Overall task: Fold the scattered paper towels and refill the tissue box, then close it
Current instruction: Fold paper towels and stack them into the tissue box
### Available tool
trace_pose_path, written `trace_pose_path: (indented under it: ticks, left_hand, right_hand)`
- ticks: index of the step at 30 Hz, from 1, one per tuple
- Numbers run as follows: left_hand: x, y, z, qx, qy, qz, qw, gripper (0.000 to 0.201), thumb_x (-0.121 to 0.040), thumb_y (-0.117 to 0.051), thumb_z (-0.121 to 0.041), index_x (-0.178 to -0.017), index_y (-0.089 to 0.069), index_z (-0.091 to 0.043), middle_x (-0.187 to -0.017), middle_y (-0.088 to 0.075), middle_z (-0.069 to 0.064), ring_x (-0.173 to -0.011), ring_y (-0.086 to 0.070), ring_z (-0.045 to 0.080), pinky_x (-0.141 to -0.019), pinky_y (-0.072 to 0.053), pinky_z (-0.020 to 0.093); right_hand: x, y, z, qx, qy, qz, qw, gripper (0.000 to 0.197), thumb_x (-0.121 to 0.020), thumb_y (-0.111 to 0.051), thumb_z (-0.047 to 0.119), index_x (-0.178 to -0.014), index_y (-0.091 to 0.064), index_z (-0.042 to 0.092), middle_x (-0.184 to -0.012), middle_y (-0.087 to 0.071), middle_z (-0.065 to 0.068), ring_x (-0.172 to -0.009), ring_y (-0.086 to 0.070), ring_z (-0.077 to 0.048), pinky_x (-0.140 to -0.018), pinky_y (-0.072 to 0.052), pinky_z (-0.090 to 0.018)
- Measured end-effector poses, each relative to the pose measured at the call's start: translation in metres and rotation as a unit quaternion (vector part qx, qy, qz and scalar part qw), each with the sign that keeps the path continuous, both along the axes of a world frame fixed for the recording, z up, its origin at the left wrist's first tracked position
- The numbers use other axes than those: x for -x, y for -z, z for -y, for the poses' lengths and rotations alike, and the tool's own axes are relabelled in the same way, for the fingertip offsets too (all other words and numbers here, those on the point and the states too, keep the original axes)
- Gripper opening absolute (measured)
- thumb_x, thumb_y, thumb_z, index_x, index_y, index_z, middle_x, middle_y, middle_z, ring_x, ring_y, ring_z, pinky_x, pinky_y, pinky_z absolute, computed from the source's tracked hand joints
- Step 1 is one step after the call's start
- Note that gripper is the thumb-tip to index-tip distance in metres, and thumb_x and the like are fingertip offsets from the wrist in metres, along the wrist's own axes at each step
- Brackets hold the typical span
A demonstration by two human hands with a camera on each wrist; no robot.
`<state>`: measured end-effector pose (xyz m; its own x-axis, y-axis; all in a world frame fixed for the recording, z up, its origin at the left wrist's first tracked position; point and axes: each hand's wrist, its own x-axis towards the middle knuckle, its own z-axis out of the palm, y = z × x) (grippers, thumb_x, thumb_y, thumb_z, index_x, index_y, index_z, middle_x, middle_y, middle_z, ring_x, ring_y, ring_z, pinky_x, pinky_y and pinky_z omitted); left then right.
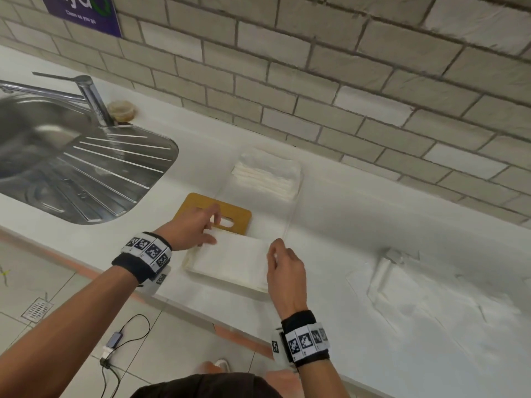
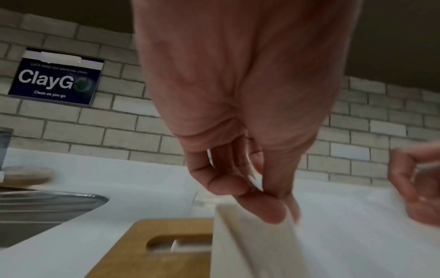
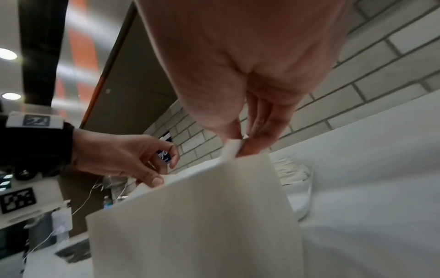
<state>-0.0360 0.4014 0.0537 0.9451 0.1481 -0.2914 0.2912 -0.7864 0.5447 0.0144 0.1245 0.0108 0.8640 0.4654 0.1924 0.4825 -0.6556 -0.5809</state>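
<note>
A white paper towel (image 1: 230, 261) lies near the counter's front edge, its far edge lifted. My left hand (image 1: 210, 236) pinches the towel's far left corner (image 2: 250, 235) between thumb and fingers (image 2: 273, 208). My right hand (image 1: 273, 255) pinches the far right corner (image 3: 232, 148). In the right wrist view the towel (image 3: 202, 216) hangs down from both hands. Just behind the left hand lies the wooden slotted lid (image 1: 238, 216). Further back a clear tissue box (image 1: 296, 179) holds a stack of folded towels (image 1: 264, 175).
Crumpled unfolded paper towels (image 1: 416, 297) lie spread on the white counter to the right. A steel sink (image 1: 43, 145) with a tap (image 1: 92, 96) and a small tub (image 1: 122, 109) is at the left. The brick wall carries a blue sign (image 2: 54, 80).
</note>
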Motion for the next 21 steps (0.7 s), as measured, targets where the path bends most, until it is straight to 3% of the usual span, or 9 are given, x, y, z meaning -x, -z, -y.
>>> trace_pose_path:
  ticks: [3,5,8,10,12,13,16,18,21]
  left_hand:
    - [0.007,0.023,0.002,-0.054,-0.011,0.013,0.998,0.039,-0.093,-0.079,-0.016,-0.105,-0.044,-0.028,-0.093,-0.054,-0.001,-0.076,-0.055,0.019,-0.066,-0.046,0.032]
    - [0.011,0.028,0.006,-0.077,-0.018,0.037,0.996,0.039,-0.091,-0.08,-0.014,-0.107,-0.047,-0.023,-0.095,-0.057,-0.001,-0.081,-0.053,0.023,-0.07,-0.048,0.036]
    - [0.016,0.028,0.022,-0.196,-0.008,0.133,0.972,0.048,-0.079,-0.09,-0.014,-0.115,-0.059,-0.016,-0.115,-0.056,0.008,-0.095,-0.056,0.03,-0.078,-0.056,0.044]
    - [0.016,0.025,0.039,-0.212,0.04,0.18,0.96,0.043,-0.079,-0.09,-0.017,-0.114,-0.066,-0.016,-0.119,-0.055,0.007,-0.103,-0.057,0.031,-0.075,-0.057,0.043]
    - [0.014,0.028,0.052,-0.183,0.09,0.119,0.972,0.033,-0.09,-0.081,-0.025,-0.117,-0.064,-0.021,-0.128,-0.053,0.0,-0.114,-0.057,0.027,-0.08,-0.057,0.041]
    - [0.013,0.031,0.055,-0.175,0.104,0.051,0.978,0.032,-0.094,-0.077,-0.028,-0.122,-0.061,-0.024,-0.137,-0.05,-0.002,-0.123,-0.053,0.026,-0.089,-0.056,0.042]
    - [0.009,0.032,0.051,-0.164,0.111,-0.076,0.977,0.037,-0.096,-0.075,-0.024,-0.127,-0.055,-0.026,-0.149,-0.046,-0.004,-0.135,-0.046,0.029,-0.106,-0.048,0.043]
    - [0.004,0.026,0.053,-0.163,0.11,-0.073,0.978,0.041,-0.092,-0.079,-0.018,-0.125,-0.056,-0.024,-0.143,-0.049,-0.004,-0.13,-0.052,0.026,-0.101,-0.049,0.039]
    - [-0.002,0.003,0.081,-0.195,0.062,0.005,0.979,0.029,-0.095,-0.076,-0.022,-0.119,-0.061,-0.023,-0.129,-0.058,-0.004,-0.11,-0.066,0.026,-0.077,-0.049,0.037]
  right_hand:
    - [0.006,0.014,-0.011,0.132,-0.009,0.06,0.989,0.021,-0.087,-0.083,0.012,-0.099,-0.068,0.021,-0.071,-0.067,0.003,-0.073,-0.056,-0.024,-0.059,-0.044,-0.035]
    - [0.008,0.014,-0.015,0.17,-0.009,0.074,0.983,0.028,-0.079,-0.091,0.015,-0.1,-0.073,0.02,-0.076,-0.071,0.002,-0.08,-0.058,-0.025,-0.063,-0.049,-0.037]
    - [0.007,0.006,-0.013,0.148,0.001,0.087,0.985,0.031,-0.082,-0.089,0.019,-0.109,-0.075,0.017,-0.099,-0.064,-0.004,-0.092,-0.058,-0.026,-0.073,-0.055,-0.038]
    - [0.007,-0.002,-0.016,0.128,-0.048,0.077,0.988,0.031,-0.087,-0.083,0.017,-0.117,-0.073,0.017,-0.108,-0.057,-0.005,-0.098,-0.057,-0.026,-0.078,-0.056,-0.039]
    - [0.007,-0.007,-0.023,0.179,-0.139,0.041,0.973,0.035,-0.096,-0.074,0.02,-0.13,-0.067,0.02,-0.121,-0.057,-0.007,-0.108,-0.058,-0.028,-0.085,-0.054,-0.04]
    - [0.008,-0.007,-0.027,0.214,-0.172,0.016,0.961,0.038,-0.1,-0.069,0.021,-0.137,-0.063,0.021,-0.127,-0.056,-0.009,-0.114,-0.058,-0.03,-0.086,-0.053,-0.042]
    - [0.0,-0.012,-0.028,0.27,-0.215,-0.046,0.937,0.041,-0.102,-0.065,0.014,-0.142,-0.057,0.019,-0.134,-0.052,-0.013,-0.12,-0.059,-0.036,-0.079,-0.052,-0.045]
    - [-0.007,-0.02,-0.016,0.219,-0.214,-0.059,0.95,0.039,-0.1,-0.067,0.01,-0.138,-0.06,0.021,-0.134,-0.055,-0.009,-0.116,-0.062,-0.034,-0.081,-0.055,-0.046]
    - [-0.019,-0.031,0.03,0.051,-0.1,-0.049,0.992,0.024,-0.103,-0.064,0.023,-0.127,-0.063,0.028,-0.124,-0.062,0.002,-0.103,-0.066,-0.022,-0.08,-0.057,-0.04]
